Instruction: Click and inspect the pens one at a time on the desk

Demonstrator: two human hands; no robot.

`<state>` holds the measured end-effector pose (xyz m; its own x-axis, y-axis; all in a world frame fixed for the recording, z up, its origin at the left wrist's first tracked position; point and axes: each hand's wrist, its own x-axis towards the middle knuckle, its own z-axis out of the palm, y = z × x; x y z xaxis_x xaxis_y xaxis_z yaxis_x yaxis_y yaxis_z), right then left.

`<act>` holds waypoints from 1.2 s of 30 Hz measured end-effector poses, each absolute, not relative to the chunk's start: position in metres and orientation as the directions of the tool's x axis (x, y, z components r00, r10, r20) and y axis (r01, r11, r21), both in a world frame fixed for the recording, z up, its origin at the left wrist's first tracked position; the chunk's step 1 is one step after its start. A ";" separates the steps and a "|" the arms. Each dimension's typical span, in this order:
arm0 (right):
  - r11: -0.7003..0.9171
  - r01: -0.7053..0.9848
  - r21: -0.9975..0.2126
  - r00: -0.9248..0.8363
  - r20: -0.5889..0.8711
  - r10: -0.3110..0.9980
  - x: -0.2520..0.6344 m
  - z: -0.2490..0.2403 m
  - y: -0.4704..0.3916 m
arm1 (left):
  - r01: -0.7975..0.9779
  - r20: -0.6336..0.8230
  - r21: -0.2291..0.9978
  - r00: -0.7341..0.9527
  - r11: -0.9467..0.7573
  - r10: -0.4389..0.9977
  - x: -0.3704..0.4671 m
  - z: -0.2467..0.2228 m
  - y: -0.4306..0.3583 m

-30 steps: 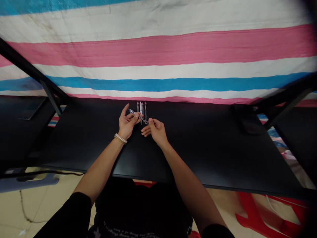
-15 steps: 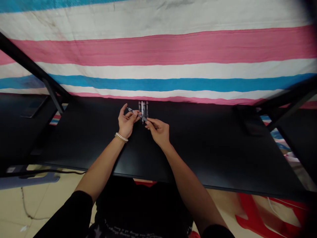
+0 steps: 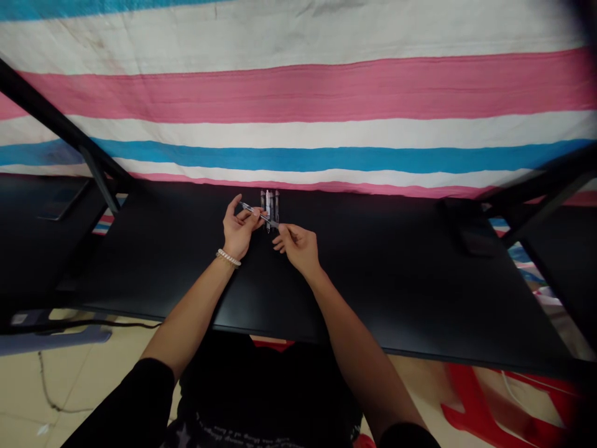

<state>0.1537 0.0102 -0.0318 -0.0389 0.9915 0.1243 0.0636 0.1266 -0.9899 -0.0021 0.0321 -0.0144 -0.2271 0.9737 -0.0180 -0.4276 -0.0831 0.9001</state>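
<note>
Between my two hands a slim pen (image 3: 249, 207) with a clear-looking barrel is held at a slant, its left end higher. My left hand (image 3: 239, 230) pinches its middle between thumb and fingers. At the pen's lower right end, my right hand (image 3: 301, 247) has its thumb and forefinger closed, with the other fingers loosely bent. Whether that end is a cap or a grip is too small to tell. Just behind the hands several pens (image 3: 277, 202) lie side by side on the black table (image 3: 382, 267), one of them whitish pink (image 3: 268, 198).
A striped sheet (image 3: 298, 93) hangs along the table's back edge. Black slanted frame bars (image 3: 100, 180) stand at both sides. A dark flat object (image 3: 473, 239) lies at the right, and a phone-like slab (image 3: 65, 202) at the far left. A red stool (image 3: 480, 404) stands below.
My right hand has shifted slightly along the pen's end, and its lower fingers have spread a little. My left hand and the pens on the table stay where they were.
</note>
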 end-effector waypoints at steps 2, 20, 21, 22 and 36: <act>0.130 0.062 -0.990 -0.030 0.128 0.991 0.153 -0.032 0.009 | -0.424 -0.014 0.902 -0.222 -0.083 0.975 -0.002 -0.014 0.032; 0.180 0.162 -0.970 -0.151 0.156 0.976 0.157 -0.031 0.010 | -0.371 -0.002 0.925 -0.221 -0.082 0.975 -0.004 -0.014 0.032; 0.185 0.166 -0.969 -0.150 0.161 0.976 0.156 -0.030 0.009 | -0.366 -0.004 0.927 -0.215 -0.077 0.977 -0.005 -0.015 0.032; 0.189 0.170 -0.967 -0.150 0.164 0.975 0.156 -0.029 0.008 | -0.361 -0.005 0.930 -0.210 -0.073 0.978 -0.005 -0.015 0.032; 0.353 0.345 -0.870 -0.089 0.344 0.935 0.156 -0.028 0.013 | -0.245 0.071 0.957 -0.315 -0.153 0.946 -0.022 -0.013 0.039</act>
